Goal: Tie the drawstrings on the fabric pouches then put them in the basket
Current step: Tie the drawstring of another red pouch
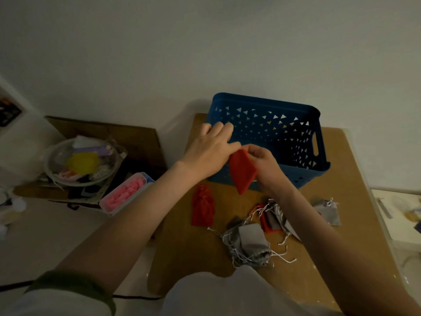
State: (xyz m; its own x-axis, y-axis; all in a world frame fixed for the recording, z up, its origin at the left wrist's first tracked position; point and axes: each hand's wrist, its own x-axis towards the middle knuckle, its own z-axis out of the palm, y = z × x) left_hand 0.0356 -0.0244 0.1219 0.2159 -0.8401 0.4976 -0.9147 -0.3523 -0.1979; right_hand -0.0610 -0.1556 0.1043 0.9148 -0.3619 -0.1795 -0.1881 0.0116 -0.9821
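Observation:
A red fabric pouch (pixel 242 173) hangs in front of the blue plastic basket (pixel 284 131), held at its top by both hands. My right hand (pixel 262 161) pinches the pouch's upper right edge with curled fingers. My left hand (pixel 210 148) pinches the upper left edge, its other fingers stretched out against the basket's near wall. Another red pouch (pixel 202 207) lies flat on the brown table (pixel 186 252) below the left wrist. A heap of grey and red pouches (pixel 257 233) with loose white strings lies under my right forearm. One grey pouch (pixel 328 212) lies apart, further right.
Left of the table, a clear box of pink pieces (pixel 124 193) and a glass bowl of odds and ends (pixel 82 164) sit on cardboard on the floor. A white surface (pixel 401 215) with small items stands at the right. The wall rises just behind the basket.

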